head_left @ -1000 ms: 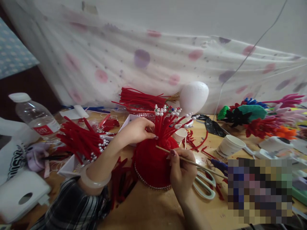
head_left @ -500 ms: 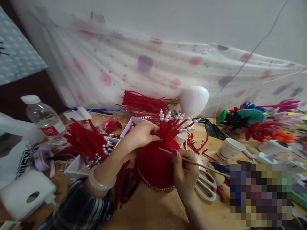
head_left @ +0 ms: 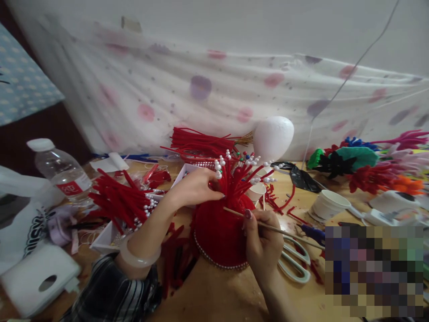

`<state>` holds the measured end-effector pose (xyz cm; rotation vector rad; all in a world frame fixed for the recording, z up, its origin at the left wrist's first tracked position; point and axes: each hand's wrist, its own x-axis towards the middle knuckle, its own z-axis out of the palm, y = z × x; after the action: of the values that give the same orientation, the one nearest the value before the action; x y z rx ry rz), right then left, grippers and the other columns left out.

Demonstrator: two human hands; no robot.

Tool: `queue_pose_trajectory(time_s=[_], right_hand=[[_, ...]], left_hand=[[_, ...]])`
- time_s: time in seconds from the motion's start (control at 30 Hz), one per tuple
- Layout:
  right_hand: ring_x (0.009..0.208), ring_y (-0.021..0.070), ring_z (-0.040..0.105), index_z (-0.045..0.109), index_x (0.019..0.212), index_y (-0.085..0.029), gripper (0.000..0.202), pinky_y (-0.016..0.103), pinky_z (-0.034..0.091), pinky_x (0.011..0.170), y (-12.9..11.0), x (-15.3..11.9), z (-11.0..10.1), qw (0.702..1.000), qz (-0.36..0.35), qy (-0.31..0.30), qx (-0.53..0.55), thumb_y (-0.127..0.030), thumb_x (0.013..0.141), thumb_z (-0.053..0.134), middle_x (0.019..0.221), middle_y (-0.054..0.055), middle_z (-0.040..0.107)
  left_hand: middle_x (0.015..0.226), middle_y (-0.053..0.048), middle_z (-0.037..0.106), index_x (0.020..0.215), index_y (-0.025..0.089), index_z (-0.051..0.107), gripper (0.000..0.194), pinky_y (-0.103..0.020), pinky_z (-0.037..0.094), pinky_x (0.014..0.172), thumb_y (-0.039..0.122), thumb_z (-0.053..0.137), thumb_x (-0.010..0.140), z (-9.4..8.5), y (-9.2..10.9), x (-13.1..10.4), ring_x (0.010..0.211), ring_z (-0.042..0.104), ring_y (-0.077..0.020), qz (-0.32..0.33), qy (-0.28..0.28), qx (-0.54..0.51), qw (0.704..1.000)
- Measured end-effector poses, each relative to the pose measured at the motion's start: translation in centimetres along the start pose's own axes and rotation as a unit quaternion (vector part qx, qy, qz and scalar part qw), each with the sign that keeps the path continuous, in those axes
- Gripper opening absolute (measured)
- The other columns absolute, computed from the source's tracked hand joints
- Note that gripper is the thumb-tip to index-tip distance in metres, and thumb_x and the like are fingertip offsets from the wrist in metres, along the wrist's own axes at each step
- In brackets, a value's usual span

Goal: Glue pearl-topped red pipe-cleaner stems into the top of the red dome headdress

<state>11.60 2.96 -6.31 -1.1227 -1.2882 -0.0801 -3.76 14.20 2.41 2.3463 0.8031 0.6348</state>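
Note:
A red dome-shaped piece (head_left: 217, 230) with a pearl-beaded rim stands on the table. From its top rise red fuzzy stems (head_left: 236, 183) tipped with white, red and green beads. My left hand (head_left: 197, 185), closed, pinches at the base of these stems on the left side; what lies between its fingertips is mostly hidden. My right hand (head_left: 264, 241) is closed around a thin wooden stick (head_left: 275, 230), its tip close to the dome's upper front. Whether the tip touches the dome I cannot tell.
Red stems (head_left: 117, 197) fill a white box at left, near a water bottle (head_left: 63, 170). Scissors (head_left: 295, 264), a paper cup (head_left: 330, 205) and fuzzy flowers (head_left: 365, 174) lie to the right. A white foam head (head_left: 273, 138) and a red basket (head_left: 201, 158) stand behind.
The view has shifted slightly. My left hand stays at the stems' base, its fingers spread a little differently. My right hand keeps the stick near the dome, with little movement.

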Motion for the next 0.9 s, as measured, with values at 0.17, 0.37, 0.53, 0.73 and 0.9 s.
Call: queue_pose_trajectory(time_s=[0.17,0.37,0.53,0.73,0.9], right_hand=[[0.051,0.0101,0.048,0.054,0.076,-0.021,0.016,0.023,0.038,0.049,0.2,-0.3,0.0,1.000,0.011,0.000,-0.002,-0.018,0.092,0.055,0.062,-0.005,0.052],[0.053,0.0108,0.048,0.052,0.076,-0.022,0.016,0.024,0.039,0.050,0.3,-0.4,0.0,1.000,-0.007,-0.001,-0.015,-0.017,0.091,0.055,0.064,-0.004,0.051],[0.056,0.0098,0.049,0.053,0.077,-0.022,0.018,0.023,0.040,0.053,0.3,-0.6,0.0,1.000,-0.028,-0.003,-0.001,-0.011,0.090,0.054,0.066,-0.005,0.052],[0.057,0.0120,0.054,0.052,0.086,-0.023,0.013,0.026,0.043,0.055,0.8,-2.1,0.0,0.984,-0.064,0.039,0.162,-0.013,0.094,0.050,0.065,-0.004,0.052],[0.054,0.0111,0.050,0.051,0.083,-0.023,0.017,0.025,0.040,0.052,0.8,-2.2,-0.2,0.982,-0.046,0.088,0.162,-0.020,0.098,0.044,0.062,-0.005,0.051]], left_hand=[[0.076,-0.001,0.074,0.077,0.015,0.073,0.007,-0.025,0.046,0.067,0.017,0.067,0.075,0.3,0.4,0.1,0.072,0.065,-0.0166,-0.020,0.009,0.022,1.000],[0.071,0.000,0.072,0.071,0.015,0.072,0.007,-0.024,0.043,0.065,0.020,0.070,0.075,0.4,0.2,0.3,0.068,0.063,-0.0159,-0.029,0.008,0.015,0.999],[0.072,-0.002,0.073,0.075,0.014,0.073,0.008,-0.025,0.043,0.066,0.022,0.071,0.074,0.4,-0.3,0.5,0.070,0.064,-0.0176,-0.045,0.009,0.000,0.999],[0.076,-0.004,0.073,0.075,0.015,0.073,0.011,-0.026,0.046,0.064,0.024,0.072,0.070,0.0,-0.6,0.1,0.074,0.065,-0.0202,-0.052,-0.005,-0.060,0.997],[0.089,-0.006,0.075,0.089,0.016,0.071,0.019,-0.028,0.052,0.066,0.023,0.069,0.072,0.1,-0.4,-1.1,0.076,0.070,-0.0208,-0.083,0.007,-0.071,0.994]])
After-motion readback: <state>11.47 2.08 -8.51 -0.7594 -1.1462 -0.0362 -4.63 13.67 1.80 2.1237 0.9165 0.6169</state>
